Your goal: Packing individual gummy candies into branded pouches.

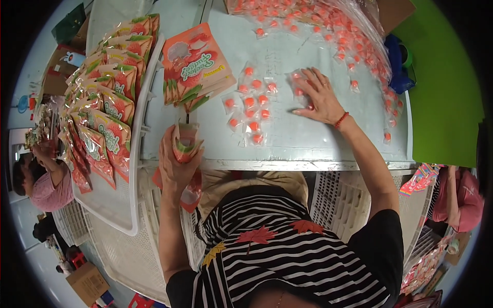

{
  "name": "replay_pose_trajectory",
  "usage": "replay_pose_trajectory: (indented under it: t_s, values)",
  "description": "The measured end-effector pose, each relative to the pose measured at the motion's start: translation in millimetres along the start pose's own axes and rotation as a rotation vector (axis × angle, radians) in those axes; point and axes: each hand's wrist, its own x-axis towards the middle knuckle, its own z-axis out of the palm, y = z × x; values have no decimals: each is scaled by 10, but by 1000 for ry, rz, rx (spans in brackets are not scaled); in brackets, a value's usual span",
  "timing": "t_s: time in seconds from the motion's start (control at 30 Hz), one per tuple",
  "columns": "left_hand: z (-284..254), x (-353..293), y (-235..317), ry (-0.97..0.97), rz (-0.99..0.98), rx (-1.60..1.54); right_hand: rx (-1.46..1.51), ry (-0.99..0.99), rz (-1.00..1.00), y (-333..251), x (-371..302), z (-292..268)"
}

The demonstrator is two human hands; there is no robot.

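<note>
The left hand (pixel 174 159) grips one open pouch (pixel 185 141), while the right hand (pixel 319 95) lies flat on wrapped candies (pixel 300 84), about a dozen more candies (pixel 249 105) between them.

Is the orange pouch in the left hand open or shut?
Open: the orange printed pouch gapes at its top in the left hand.

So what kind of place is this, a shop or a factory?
Most likely a small packing workshop. The left hand holds an open printed pouch, the right hand rests on wrapped orange sweets on the table, and filled pouches line a white tray.
</note>
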Motion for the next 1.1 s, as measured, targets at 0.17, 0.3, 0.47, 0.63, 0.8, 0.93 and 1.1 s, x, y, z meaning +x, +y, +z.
replay_pose_trajectory:
  t_s: [0.17,0.3,0.47,0.63,0.8,0.93,1.1]
  values:
    - [-3,72,192,-24,36,26,-67,-22,15,-121,220,167]
    - [129,225,408,-53,190,74,-57,43,28,-282,439,208]
    - [379,440,540,-4,298,-47,-86,190,51,-371,526,324]
    - [613,566,405,-3,325,20,-34,207,24,-427,546,351]
    - [728,650,513,-18,265,-21,1401,519,828,-720,883,152]
    - [776,677,545,-47,266,-58,2186,367,741,-1166,1204,-120]
    - [789,669,526,8,246,-89,1590,287,763,-1430,1119,-227]
